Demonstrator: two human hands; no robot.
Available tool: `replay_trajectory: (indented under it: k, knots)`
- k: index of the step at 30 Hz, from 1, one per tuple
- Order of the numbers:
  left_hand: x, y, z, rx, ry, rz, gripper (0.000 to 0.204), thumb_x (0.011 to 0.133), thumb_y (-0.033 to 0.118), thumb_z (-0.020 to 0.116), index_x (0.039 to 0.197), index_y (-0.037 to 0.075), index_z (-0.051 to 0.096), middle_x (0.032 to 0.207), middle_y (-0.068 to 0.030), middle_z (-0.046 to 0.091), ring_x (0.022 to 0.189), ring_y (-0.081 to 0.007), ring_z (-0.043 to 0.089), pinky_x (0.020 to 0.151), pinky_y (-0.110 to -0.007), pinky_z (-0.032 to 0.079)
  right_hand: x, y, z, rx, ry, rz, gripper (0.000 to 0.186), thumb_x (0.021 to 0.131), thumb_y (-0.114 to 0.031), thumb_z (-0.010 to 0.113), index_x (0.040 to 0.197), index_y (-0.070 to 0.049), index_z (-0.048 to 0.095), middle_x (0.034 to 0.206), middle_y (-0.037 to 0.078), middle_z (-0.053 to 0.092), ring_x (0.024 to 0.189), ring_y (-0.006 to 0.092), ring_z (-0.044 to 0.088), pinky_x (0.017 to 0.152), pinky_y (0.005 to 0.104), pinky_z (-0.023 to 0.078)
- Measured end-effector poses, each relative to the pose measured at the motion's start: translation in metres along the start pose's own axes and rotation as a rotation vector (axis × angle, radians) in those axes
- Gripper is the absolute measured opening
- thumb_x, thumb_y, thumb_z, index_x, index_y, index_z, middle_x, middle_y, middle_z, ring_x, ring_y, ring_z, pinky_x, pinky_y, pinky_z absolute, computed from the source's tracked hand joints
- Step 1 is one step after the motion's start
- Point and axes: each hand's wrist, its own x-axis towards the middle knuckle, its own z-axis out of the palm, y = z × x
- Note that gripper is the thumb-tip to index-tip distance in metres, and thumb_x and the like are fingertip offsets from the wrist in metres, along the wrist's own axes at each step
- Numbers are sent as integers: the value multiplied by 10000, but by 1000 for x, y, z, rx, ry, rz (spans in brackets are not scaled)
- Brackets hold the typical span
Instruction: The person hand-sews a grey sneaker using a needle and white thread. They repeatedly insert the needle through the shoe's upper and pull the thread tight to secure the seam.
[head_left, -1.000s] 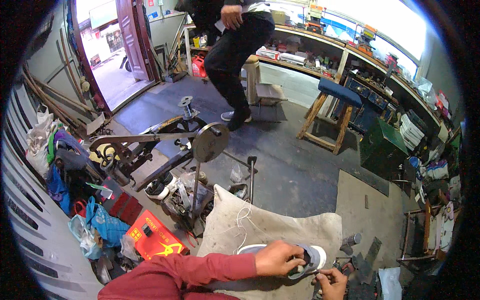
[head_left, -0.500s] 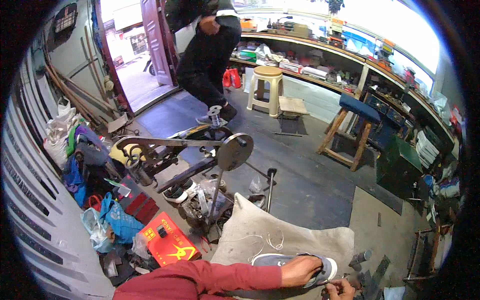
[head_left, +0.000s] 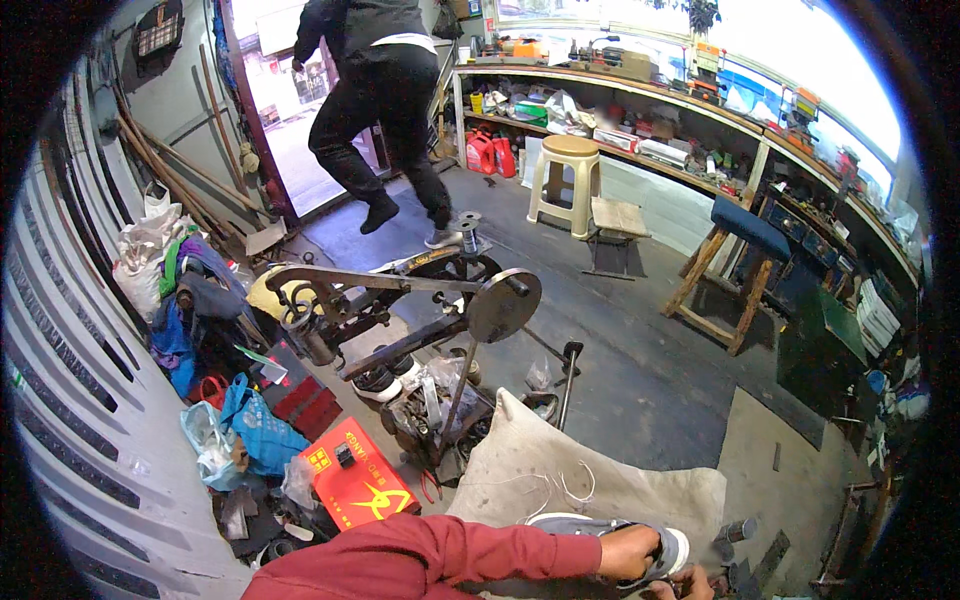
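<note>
A grey sneaker with a white sole [head_left: 572, 523] lies on the beige cloth [head_left: 630, 482] spread over my lap. My left hand [head_left: 629, 552], at the end of a maroon sleeve, grips the sneaker at its opening; some fingers are hidden inside. Close against the heel, my right hand [head_left: 688, 584] has its fingers pinched together at the lower edge of the picture. Whatever lies in that pinch is too small to make out. A loose white thread [head_left: 588, 492] curls across the cloth beyond the sneaker.
An old hand-cranked sewing machine [head_left: 505, 305] stands ahead. An orange-red box [head_left: 362, 475] and bags [head_left: 262, 430] lie left. A dark metal cylinder [head_left: 738, 530] is right of the sneaker. Stools [head_left: 745, 230] stand farther off; a person [head_left: 385, 110] is near the doorway.
The person has stepped left toward the doorway, one foot now lifted. The whole view has shifted, putting the scene farther right. Both my hands stay at the sneaker.
</note>
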Motion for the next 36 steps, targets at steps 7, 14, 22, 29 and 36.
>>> replay_trajectory:
  k: [7, 14, 22, 29, 36]
  knots:
    - [-6, -8, 0, -30, -14, 0, 206, 846, 111, 627, 894, -89, 631, 900, -315, 638, 870, -470, 644, 771, -498, 505, 5, 27, 13, -133, 108, 4, 302, 780, -151, 856, 886, 15, 628, 728, 187, 667, 634, 323, 622, 652, 414, 521]
    - [-6, -29, 7, -116, 12, 55, 220, 892, 161, 622, 941, -51, 653, 919, -286, 651, 879, -449, 632, 776, -494, 487, -8, 90, 13, -267, 101, 58, 316, 863, -272, 803, 892, 14, 670, 700, 220, 592, 550, 329, 454, 561, 449, 416]
    - [-1, -28, 12, -164, 140, 95, 251, 895, 195, 620, 1033, -14, 607, 884, -250, 627, 809, -411, 595, 743, -464, 472, -54, 73, 12, 951, 112, 167, 591, 1041, -347, 589, 1528, -70, 403, 780, -17, 464, 611, 105, 364, 557, 267, 331]
    - [4, -9, 16, -261, 195, 44, 321, 861, 182, 597, 1097, -36, 600, 975, -227, 665, 868, -286, 621, 800, -410, 497, -18, 21, 3, 1484, 500, 526, 381, 1026, -446, 591, 1170, -94, 606, 718, -12, 444, 604, 123, 373, 554, 292, 341]
    - [-2, -4, 7, -259, 142, 10, 317, 833, 153, 604, 1054, -74, 590, 943, -285, 648, 861, -353, 644, 783, -444, 500, -16, 28, 21, 543, 468, 131, 283, 989, -254, 651, 808, -83, 518, 687, -17, 417, 618, 131, 377, 590, 300, 360]
